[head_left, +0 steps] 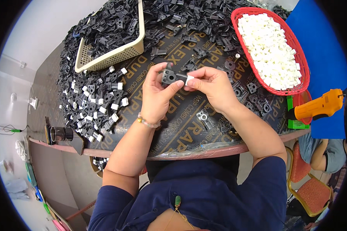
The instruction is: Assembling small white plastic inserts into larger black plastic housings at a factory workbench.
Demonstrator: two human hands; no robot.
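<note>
My left hand (pixel 156 94) holds a small black plastic part (pixel 169 76) with a round hole, pinched between thumb and fingers above the dark board table (pixel 181 127). My right hand (pixel 214 86) pinches a small white plastic piece (pixel 189 79) right against the side of that black part. Both hands meet over the table's middle. A bead bracelet sits on my left wrist.
A beige basket (pixel 115 56) of black parts stands at the back left. A red oval basket (pixel 297 50) of white pieces sits at right. Black parts fitted with white pieces (pixel 100 104) lie piled at left. An orange glue gun (pixel 320 106) rests at right. Another person (pixel 324 154) sits lower right.
</note>
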